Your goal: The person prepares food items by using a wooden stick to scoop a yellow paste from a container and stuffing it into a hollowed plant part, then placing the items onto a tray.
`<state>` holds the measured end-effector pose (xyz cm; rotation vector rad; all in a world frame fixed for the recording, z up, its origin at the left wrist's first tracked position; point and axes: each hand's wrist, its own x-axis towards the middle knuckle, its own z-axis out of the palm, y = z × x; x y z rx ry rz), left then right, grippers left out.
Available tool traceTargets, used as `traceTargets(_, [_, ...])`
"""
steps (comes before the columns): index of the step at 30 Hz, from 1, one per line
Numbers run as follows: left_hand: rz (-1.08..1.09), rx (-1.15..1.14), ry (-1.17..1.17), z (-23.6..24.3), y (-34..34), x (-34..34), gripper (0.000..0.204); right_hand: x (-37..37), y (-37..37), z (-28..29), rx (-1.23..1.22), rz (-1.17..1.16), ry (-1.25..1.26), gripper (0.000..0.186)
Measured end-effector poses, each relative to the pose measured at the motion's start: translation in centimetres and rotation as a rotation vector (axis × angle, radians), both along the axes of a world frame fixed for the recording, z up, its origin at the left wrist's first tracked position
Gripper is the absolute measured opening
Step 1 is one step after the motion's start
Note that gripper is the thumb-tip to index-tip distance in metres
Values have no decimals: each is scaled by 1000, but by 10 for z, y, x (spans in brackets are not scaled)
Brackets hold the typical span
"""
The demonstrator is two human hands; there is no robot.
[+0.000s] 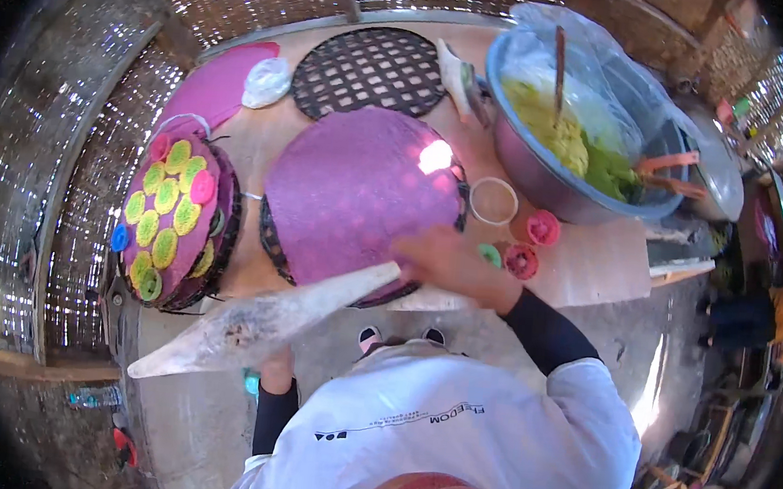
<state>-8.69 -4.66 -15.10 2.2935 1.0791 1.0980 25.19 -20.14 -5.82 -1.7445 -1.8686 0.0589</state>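
A long white bag [260, 331], tapering to a point at each end like a piping bag, slants across the front of the table. My left hand [278, 369] is under its middle and grips it, the fingers mostly hidden behind the bag. At the bag's upper right end is my right hand [459, 268], smeared by motion, so its finger closure cannot be made out. Beyond both hands a round purple sheet [350, 186] lies over a dark woven tray. To the left, yellow-green discs [167, 197] cover another purple round on stacked trays.
A large blue-grey tub [528, 149] with yellow and green paste stands at the right. Pink moulds [543, 227], a green mould [489, 255] and a clear ring [493, 201] sit near it. A black lattice tray [368, 73] lies at the back. Another person [781, 317] is far right.
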Motion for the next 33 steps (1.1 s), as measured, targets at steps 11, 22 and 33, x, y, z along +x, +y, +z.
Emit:
traceTargets(11, [-114, -119, -265, 51, 55, 90, 28, 87, -27, -1, -347, -570, -68, 11])
traceTargets(22, [-328, -752, -455, 114, 63, 111, 45, -46, 51, 3, -136, 24, 14, 20])
traceTargets(33, [-689, 22, 2, 168, 62, 139, 61, -30, 35, 105, -599, 69, 1064, 67])
